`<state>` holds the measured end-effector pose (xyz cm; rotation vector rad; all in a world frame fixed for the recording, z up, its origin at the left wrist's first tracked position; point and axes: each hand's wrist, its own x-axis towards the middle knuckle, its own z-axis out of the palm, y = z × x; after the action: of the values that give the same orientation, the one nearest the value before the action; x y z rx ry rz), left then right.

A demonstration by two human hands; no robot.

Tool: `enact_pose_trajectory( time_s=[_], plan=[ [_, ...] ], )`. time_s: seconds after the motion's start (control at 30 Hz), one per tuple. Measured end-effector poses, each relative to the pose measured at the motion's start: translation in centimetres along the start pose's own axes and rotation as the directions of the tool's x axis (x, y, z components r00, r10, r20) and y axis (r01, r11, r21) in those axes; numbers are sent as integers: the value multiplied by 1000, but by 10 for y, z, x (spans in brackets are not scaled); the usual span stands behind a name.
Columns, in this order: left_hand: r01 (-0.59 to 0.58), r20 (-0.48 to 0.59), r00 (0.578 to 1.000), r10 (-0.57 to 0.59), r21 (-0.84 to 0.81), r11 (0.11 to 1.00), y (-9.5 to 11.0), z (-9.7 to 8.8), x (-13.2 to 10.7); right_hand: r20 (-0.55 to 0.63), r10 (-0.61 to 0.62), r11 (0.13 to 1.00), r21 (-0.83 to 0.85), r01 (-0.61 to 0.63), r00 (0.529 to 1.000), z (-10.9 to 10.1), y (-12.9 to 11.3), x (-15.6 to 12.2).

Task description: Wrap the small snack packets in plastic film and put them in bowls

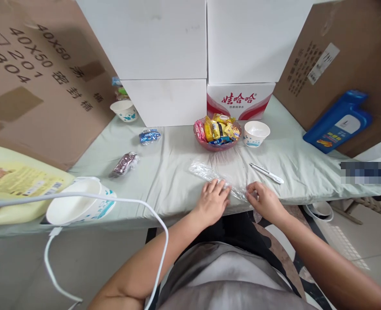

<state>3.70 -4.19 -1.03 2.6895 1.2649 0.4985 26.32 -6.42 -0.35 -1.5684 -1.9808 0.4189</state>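
A clear plastic bag (206,173) lies flat on the pale green cloth near the table's front edge. My left hand (212,200) rests on its middle with the fingers stretched flat. My right hand (264,200) pinches the bag's right end at the table edge. Behind the bag stands a pink bowl (217,134) full of wrapped sweets, and beside it a white paper cup (257,133). A silver pen (267,173) lies to the right of the bag.
A blue wrapped sweet (149,135) and a dark wrapped snack (124,164) lie at the left. Another paper cup (124,110) stands farther back, a paper bowl (80,206) and yellow jug (12,185) near left. White and cardboard boxes line the back; a blue bottle (337,122) leans at the right.
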Motion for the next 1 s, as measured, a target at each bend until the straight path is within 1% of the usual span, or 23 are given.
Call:
enact_pose_trajectory(
  time_s=[0.07, 0.1, 0.17, 0.23, 0.3, 0.33, 0.4, 0.47, 0.5, 0.57, 0.67, 0.73, 0.8, 0.9, 1.0],
  plan=[
    [-103, 65, 992, 106, -57, 993, 3, 7, -5, 75, 116, 971, 201, -129, 990, -7, -8, -13],
    [-153, 83, 983, 161, -93, 984, 2, 9, -7, 121, 141, 936, 306, -172, 983, -11, -13, -18],
    [-225, 92, 966, 242, -168, 960, -2, 8, -11, 211, 118, 855, 476, -208, 970, -18, -21, -21],
    [-247, 88, 958, 274, -238, 939, -7, 6, -12, 289, 83, 796, 557, -238, 954, -24, -29, -15],
    [-232, 90, 959, 269, -294, 927, -11, 3, -11, 325, 100, 749, 598, -286, 941, -25, -35, -1],
    [-219, 85, 963, 258, -315, 923, -13, 2, -11, 328, 127, 709, 630, -317, 936, -25, -37, 8],
    [-190, 42, 975, 220, -360, 913, -17, 3, -9, 336, 197, 586, 713, -385, 921, -21, -41, 28],
    [-151, -23, 987, 156, -430, 890, -21, 6, -8, 370, 244, 449, 776, -442, 897, -16, -45, 49],
    [-118, -43, 993, 111, -479, 870, -23, 7, -7, 389, 258, 394, 794, -464, 885, -13, -46, 59],
    [-36, -33, 999, 20, -585, 810, -26, 10, -6, 416, 270, 320, 812, -488, 869, -6, -49, 78],
    [81, 28, 996, -88, -712, 697, -27, 10, -4, 437, 260, 267, 824, -499, 861, 6, -51, 99],
    [115, 42, 991, -130, -770, 628, -28, 8, -1, 445, 247, 254, 827, -501, 861, 16, -50, 109],
    [144, 56, 985, -165, -794, 591, -30, 6, 2, 457, 231, 248, 826, -506, 859, 26, -47, 115],
    [198, 85, 974, -209, -770, 607, -32, 4, 5, 466, 199, 260, 823, -505, 862, 41, -42, 120],
    [201, 58, 970, -235, -737, 645, -29, 2, 5, 459, 189, 293, 817, -496, 868, 51, -36, 121]
  ],
)
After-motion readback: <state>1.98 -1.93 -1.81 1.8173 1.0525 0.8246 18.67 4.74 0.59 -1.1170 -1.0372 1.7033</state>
